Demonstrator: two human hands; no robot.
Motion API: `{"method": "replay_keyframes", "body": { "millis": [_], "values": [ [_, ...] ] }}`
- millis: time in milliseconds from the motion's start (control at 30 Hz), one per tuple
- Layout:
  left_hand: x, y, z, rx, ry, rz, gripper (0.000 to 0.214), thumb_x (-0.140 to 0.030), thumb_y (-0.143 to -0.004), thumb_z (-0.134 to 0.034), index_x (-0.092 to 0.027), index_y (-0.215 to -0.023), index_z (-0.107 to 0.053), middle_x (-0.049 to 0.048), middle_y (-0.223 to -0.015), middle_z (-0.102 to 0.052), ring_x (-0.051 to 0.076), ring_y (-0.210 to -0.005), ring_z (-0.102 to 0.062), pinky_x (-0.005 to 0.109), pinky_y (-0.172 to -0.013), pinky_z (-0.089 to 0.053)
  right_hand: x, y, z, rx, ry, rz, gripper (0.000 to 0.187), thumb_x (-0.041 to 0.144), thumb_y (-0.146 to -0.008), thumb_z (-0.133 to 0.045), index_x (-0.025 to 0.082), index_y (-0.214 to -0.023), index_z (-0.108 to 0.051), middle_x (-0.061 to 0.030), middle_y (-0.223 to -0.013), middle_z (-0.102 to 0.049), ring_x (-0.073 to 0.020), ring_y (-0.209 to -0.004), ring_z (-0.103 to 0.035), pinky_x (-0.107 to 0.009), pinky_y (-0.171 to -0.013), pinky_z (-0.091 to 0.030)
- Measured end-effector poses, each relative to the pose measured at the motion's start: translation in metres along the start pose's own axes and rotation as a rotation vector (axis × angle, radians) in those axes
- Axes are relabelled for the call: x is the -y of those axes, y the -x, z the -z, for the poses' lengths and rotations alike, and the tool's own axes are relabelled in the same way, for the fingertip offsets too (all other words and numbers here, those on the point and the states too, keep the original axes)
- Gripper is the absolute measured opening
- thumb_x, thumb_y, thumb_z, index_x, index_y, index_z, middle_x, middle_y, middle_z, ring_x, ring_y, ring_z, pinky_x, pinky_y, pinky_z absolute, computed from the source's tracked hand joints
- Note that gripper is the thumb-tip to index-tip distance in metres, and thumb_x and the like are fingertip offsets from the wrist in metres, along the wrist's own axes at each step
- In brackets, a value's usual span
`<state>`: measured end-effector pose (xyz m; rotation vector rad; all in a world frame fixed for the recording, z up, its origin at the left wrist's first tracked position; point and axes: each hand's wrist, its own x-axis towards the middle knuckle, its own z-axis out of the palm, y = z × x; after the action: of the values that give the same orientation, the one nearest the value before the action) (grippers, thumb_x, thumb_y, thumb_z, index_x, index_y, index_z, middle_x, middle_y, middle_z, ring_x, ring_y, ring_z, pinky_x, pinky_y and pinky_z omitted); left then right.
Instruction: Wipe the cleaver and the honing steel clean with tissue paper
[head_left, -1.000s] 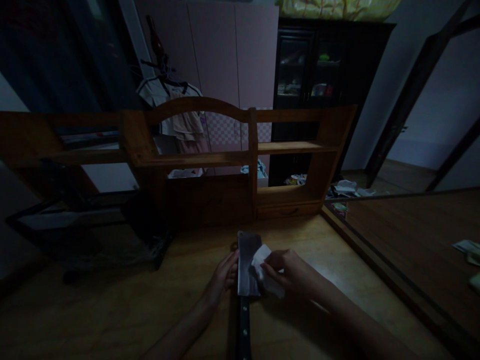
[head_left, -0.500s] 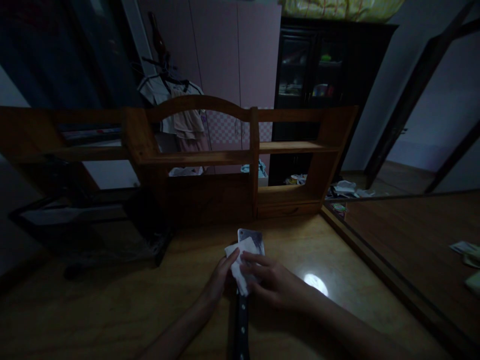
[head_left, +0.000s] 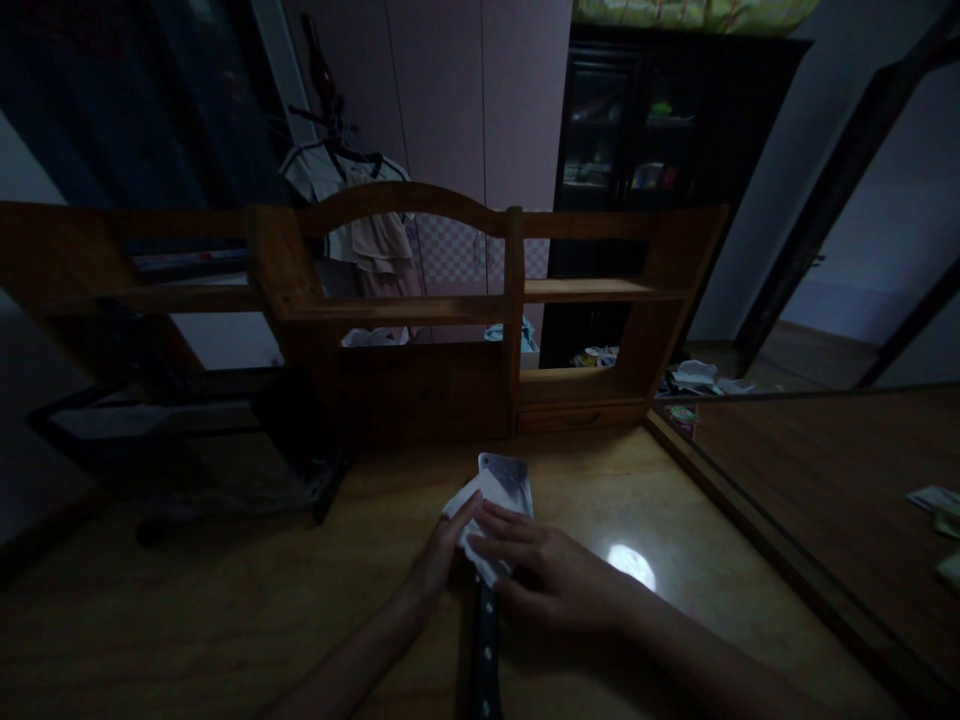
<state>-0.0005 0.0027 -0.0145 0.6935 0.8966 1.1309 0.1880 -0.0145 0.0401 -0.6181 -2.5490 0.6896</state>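
Observation:
A cleaver (head_left: 514, 482) lies with its metal blade pointing away from me and its black riveted handle (head_left: 487, 650) towards me. Over the lower part of the blade is a white tissue (head_left: 487, 488), folded and wrinkled. My left hand (head_left: 433, 562) pinches the tissue at the blade's left side, with the thumb on top; its other fingers are mostly hidden. From the right, my right hand (head_left: 553, 568) presses its bent fingers onto the tissue over the blade. Neither hand touches the handle.
The wooden tabletop (head_left: 375, 600) carries a shelf unit (head_left: 512, 330) along its back. At left stands a dark-framed object (head_left: 187, 450), hard to make out. A raised edge (head_left: 750, 535) borders the right side. Beyond are hanging clothes (head_left: 375, 220) and a dark cabinet (head_left: 675, 150).
My right hand's fingers have shifted slightly up and left over the tissue and lie flatter on it. The tissue has spread a little to the left. The whole view has tilted slightly.

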Motion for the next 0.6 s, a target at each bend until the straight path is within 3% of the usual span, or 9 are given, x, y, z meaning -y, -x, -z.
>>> {"method": "replay_keyframes", "body": {
  "millis": [100, 200, 333, 467, 600],
  "values": [
    [0.0, -0.0011, -0.0015, 0.023, 0.023, 0.013, 0.046, -0.043, -0.075, -0.066, -0.01, -0.108, -0.066, 0.0117, -0.1, -0.07, 0.026, -0.094, -0.065, 0.033, -0.083, -0.048, 0.0014, 0.0009, -0.0016, 0.037, 0.054, -0.035, 0.052, 0.03, -0.09, -0.051, 0.028, -0.14, -0.038, -0.0016, -0.154, -0.011, -0.0273, -0.141, -0.003, -0.05, -0.113, -0.012],
    [0.0004, -0.0022, -0.0021, 0.005, 0.032, 0.009, 0.048, -0.042, -0.074, -0.067, -0.01, -0.109, -0.065, 0.0123, -0.099, -0.07, 0.027, -0.094, -0.065, 0.036, -0.086, -0.047, 0.0009, 0.0026, -0.0013, 0.041, 0.054, -0.073, 0.052, 0.033, -0.091, -0.051, 0.031, -0.14, -0.036, -0.0007, -0.154, -0.002, -0.0287, -0.141, -0.001, -0.052, -0.113, -0.012],
    [-0.0013, -0.0001, -0.0028, 0.003, -0.006, -0.032, 0.048, -0.044, -0.073, -0.067, -0.011, -0.107, -0.067, 0.0118, -0.102, -0.07, 0.027, -0.1, -0.063, 0.036, -0.092, -0.044, -0.0001, 0.0016, -0.0002, 0.024, 0.047, -0.043, 0.05, 0.033, -0.092, -0.049, 0.027, -0.14, -0.036, -0.004, -0.153, -0.016, -0.0258, -0.141, -0.011, -0.046, -0.114, -0.016],
    [-0.0018, 0.0019, -0.0041, 0.012, -0.001, 0.001, 0.049, -0.047, -0.071, -0.067, -0.01, -0.103, -0.068, 0.0119, -0.093, -0.071, 0.029, -0.092, -0.065, 0.037, -0.086, -0.046, 0.0026, -0.0023, 0.0024, -0.007, 0.014, 0.015, 0.047, 0.029, -0.092, -0.049, 0.025, -0.138, -0.04, -0.004, -0.148, -0.032, -0.0225, -0.139, -0.022, -0.042, -0.114, -0.019],
    [-0.0001, 0.0, -0.0032, 0.013, 0.004, -0.003, 0.046, -0.047, -0.072, -0.067, -0.01, -0.1, -0.068, 0.0113, -0.089, -0.071, 0.027, -0.086, -0.066, 0.035, -0.081, -0.047, 0.0071, -0.0028, 0.0058, 0.0, -0.033, 0.039, 0.042, 0.026, -0.094, -0.043, 0.024, -0.136, -0.043, -0.0049, -0.144, -0.039, -0.0205, -0.135, -0.032, -0.041, -0.114, -0.02]
  ]
}}
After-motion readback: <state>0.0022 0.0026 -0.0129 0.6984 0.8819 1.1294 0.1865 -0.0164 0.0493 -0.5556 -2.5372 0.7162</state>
